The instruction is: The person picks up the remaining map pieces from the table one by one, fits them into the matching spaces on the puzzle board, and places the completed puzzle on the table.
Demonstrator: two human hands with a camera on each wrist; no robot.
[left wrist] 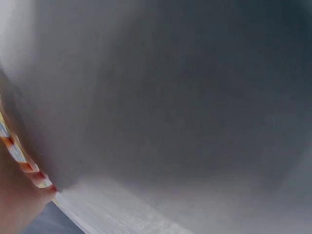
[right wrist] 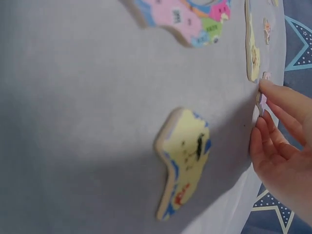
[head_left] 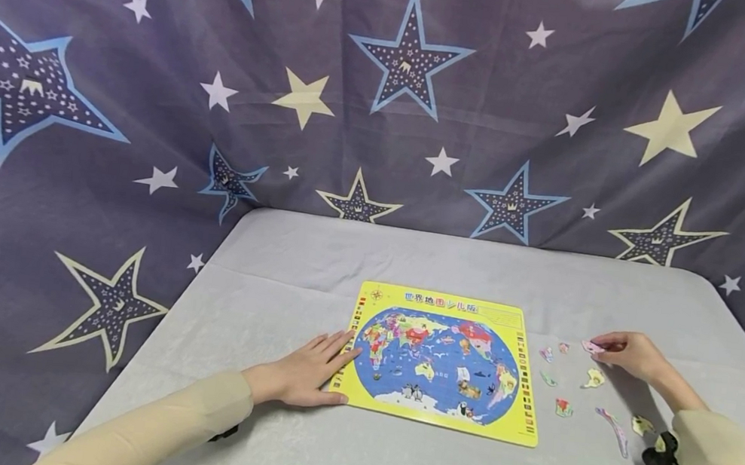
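A yellow-bordered world map puzzle board point(head_left: 441, 420) lies on the table, its blue oval map showing coloured continents. My left hand point(head_left: 306, 369) rests on the board's left edge, fingers spread and straight, thumb at the lower left corner. Only a few of its fingertips point(left wrist: 48, 191) show in the left wrist view. To the right of the board, my right hand point(head_left: 632, 354) pinches a small pink puzzle piece point(head_left: 591, 347) between thumb and fingers, close over the table. The right wrist view shows that piece point(right wrist: 262, 103) edge-on, partly hidden by the fingers.
Several loose pieces lie right of the board: a yellow piece point(head_left: 593, 378), a red and green piece point(head_left: 563, 408), a long pink and purple piece point(head_left: 613, 432) and another yellow piece point(right wrist: 185, 161) nearer the right wrist. A star-patterned curtain point(head_left: 382, 142) hangs behind the grey-covered table point(head_left: 288, 254).
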